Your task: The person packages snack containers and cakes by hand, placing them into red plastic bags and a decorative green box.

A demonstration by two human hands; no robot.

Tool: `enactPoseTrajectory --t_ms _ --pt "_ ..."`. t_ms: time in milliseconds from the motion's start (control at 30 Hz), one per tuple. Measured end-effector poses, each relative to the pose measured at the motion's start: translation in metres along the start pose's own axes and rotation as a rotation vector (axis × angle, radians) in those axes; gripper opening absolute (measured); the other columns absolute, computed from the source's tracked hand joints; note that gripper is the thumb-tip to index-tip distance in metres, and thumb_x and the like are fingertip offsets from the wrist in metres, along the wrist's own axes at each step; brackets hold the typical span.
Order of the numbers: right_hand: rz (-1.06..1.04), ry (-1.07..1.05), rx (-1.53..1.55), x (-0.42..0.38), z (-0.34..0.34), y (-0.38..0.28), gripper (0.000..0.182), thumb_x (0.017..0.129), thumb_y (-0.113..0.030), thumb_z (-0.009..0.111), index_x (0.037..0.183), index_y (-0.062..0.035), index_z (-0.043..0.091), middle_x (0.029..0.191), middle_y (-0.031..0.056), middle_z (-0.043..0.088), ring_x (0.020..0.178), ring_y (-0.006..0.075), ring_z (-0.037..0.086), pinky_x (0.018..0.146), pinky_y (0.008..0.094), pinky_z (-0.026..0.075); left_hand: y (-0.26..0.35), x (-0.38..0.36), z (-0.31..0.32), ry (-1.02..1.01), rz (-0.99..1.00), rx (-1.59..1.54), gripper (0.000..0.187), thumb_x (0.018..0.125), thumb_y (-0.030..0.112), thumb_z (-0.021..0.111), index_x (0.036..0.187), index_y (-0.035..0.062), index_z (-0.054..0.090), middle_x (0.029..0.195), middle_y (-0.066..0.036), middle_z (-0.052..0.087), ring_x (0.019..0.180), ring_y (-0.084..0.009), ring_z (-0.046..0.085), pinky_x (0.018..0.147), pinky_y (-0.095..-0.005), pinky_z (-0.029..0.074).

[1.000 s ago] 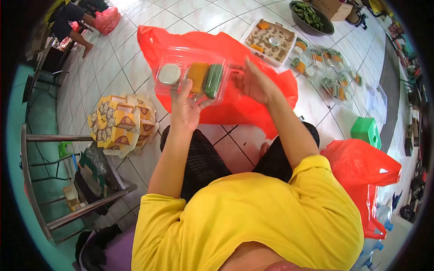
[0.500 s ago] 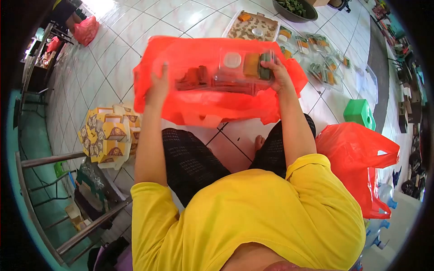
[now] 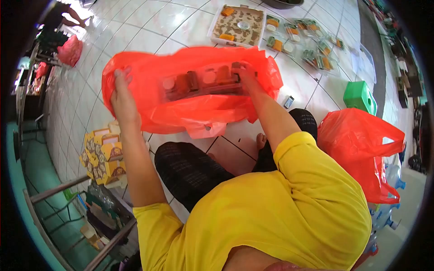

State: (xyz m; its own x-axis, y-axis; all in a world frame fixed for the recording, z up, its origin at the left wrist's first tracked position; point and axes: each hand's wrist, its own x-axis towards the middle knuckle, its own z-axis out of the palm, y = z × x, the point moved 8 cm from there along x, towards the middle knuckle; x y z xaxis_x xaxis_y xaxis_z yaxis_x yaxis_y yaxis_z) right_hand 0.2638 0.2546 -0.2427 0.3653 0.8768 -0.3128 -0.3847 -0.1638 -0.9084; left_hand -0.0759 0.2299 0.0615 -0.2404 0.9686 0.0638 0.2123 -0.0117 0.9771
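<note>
A red plastic bag (image 3: 149, 106) lies spread with its mouth open in front of my knees. My left hand (image 3: 123, 86) grips the bag's left edge. Inside the bag, my right hand (image 3: 246, 77) holds the right end of a clear plastic food container (image 3: 219, 81). Left of it sits another clear food container (image 3: 181, 86). Each shows a pale round piece or cup with orange and dark food beside it. The bag's film partly hides my right fingertips and the containers' lower sides.
Several packed containers (image 3: 316, 54) and a patterned box (image 3: 239, 27) lie beyond the bag. Yellow boxes (image 3: 105, 156) stand at left. At right are a green box (image 3: 360, 97), a full red bag (image 3: 357, 144) and water bottles (image 3: 391, 194). A small rectangular object (image 3: 289, 102) lies near my knee.
My right hand has lowered the food container into the bag beside the other one. My left hand and the bag have shifted left, and the bag's mouth is spread wider.
</note>
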Motion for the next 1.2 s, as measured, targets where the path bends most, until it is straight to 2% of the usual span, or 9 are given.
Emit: enactPoseTrajectory --t_ms 167,267,400,567,633,733,800,1100,1200 --pt "-0.477 -0.308 -1.000 0.013 0.029 -0.045 0.038 0.069 -0.015 0.063 0.105 -0.0064 0.056 0.106 0.0109 0.056 0.097 0.0229 0.054 0.078 0.0359 0.044 -0.010 0.000 -0.005 -0.026 -0.047 0.044 0.063 0.087 0.051 0.036 0.122 -0.0019 0.042 0.124 -0.013 0.044 0.116 -0.0239 0.039 0.099 -0.0385 0.024" --pt "0.033 -0.784 -1.657 -0.052 0.074 -0.127 0.037 0.073 -0.024 0.061 0.105 -0.0058 0.056 0.088 0.0125 0.061 0.083 0.0243 0.057 0.076 0.0375 0.044 -0.013 0.004 -0.019 -0.025 -0.062 0.048 0.066 0.086 0.052 0.035 0.124 -0.0018 0.038 0.127 -0.012 0.042 0.116 -0.0239 0.040 0.100 -0.0397 0.024" --pt "-0.546 -1.122 -1.041 -0.146 0.105 -0.264 0.042 0.078 -0.042 0.055 0.109 -0.0131 0.057 0.105 0.0076 0.059 0.094 0.0204 0.055 0.082 0.0357 0.042 -0.014 -0.007 -0.006 -0.139 -0.070 0.168 0.066 0.087 0.044 0.041 0.133 0.0001 0.022 0.130 -0.014 0.037 0.118 -0.0259 0.038 0.100 -0.0388 0.025" --pt "-0.870 -0.239 -0.101 -0.042 -0.037 -0.397 0.026 0.082 -0.020 0.054 0.099 0.0000 0.056 0.078 0.0037 0.057 0.070 0.0133 0.053 0.059 0.0284 0.045 0.004 -0.049 0.033 -0.310 -0.017 0.578 0.074 0.084 0.033 0.053 0.137 0.0037 0.009 0.133 -0.017 0.033 0.121 -0.0282 0.034 0.100 -0.0383 0.026" --pt "-0.613 0.400 -0.522 0.062 -0.133 -0.344 0.031 0.082 -0.019 0.057 0.106 0.0006 0.052 0.073 0.0020 0.056 0.063 0.0134 0.053 0.063 0.0279 0.047 0.017 -0.069 0.053 -0.467 0.096 0.729 0.079 0.077 0.026 0.059 0.137 0.0042 0.011 0.133 -0.018 0.033 0.119 -0.0286 0.036 0.098 -0.0409 0.027" --pt "-0.288 0.233 -1.186 0.195 -0.215 -0.194 0.046 0.072 -0.034 0.058 0.109 -0.0088 0.054 0.101 0.0136 0.058 0.095 0.0320 0.055 0.082 0.0324 0.043 0.046 -0.102 0.091 -0.727 0.429 1.034 0.066 0.068 0.018 0.062 0.127 0.0024 0.036 0.121 -0.019 0.046 0.111 -0.0285 0.045 0.096 -0.0431 0.030" --pt "-0.115 0.141 -1.362 0.208 -0.235 -0.125 0.059 0.072 -0.038 0.059 0.123 -0.0134 0.043 0.120 0.0120 0.049 0.112 0.0325 0.044 0.093 0.0400 0.037 0.014 -0.135 0.108 -1.243 0.155 1.304 0.106 0.045 0.038 0.078 0.131 0.0029 0.028 0.129 -0.015 0.039 0.122 -0.0351 0.030 0.103 -0.0495 0.013" --pt "-0.168 0.377 -1.526 0.242 -0.244 -0.094 0.068 0.078 -0.046 0.053 0.134 -0.0196 0.025 0.140 0.0030 0.023 0.130 0.0286 0.016 0.100 0.0551 0.018 0.000 -0.133 0.141 -1.244 0.312 1.770 0.055 0.084 0.036 0.052 0.131 0.0144 0.033 0.133 -0.013 0.032 0.123 -0.0236 0.030 0.100 -0.0552 0.015" --pt "0.047 0.293 -1.546 0.236 -0.255 -0.084 0.074 0.075 -0.050 0.055 0.135 -0.0191 0.022 0.139 0.0066 0.026 0.129 0.0283 0.020 0.100 0.0543 0.018 -0.011 -0.123 0.136 -1.067 0.230 1.557 0.047 0.057 0.016 0.065 0.102 0.0044 0.057 0.112 -0.011 0.053 0.114 -0.0311 0.040 0.103 -0.0496 0.013"
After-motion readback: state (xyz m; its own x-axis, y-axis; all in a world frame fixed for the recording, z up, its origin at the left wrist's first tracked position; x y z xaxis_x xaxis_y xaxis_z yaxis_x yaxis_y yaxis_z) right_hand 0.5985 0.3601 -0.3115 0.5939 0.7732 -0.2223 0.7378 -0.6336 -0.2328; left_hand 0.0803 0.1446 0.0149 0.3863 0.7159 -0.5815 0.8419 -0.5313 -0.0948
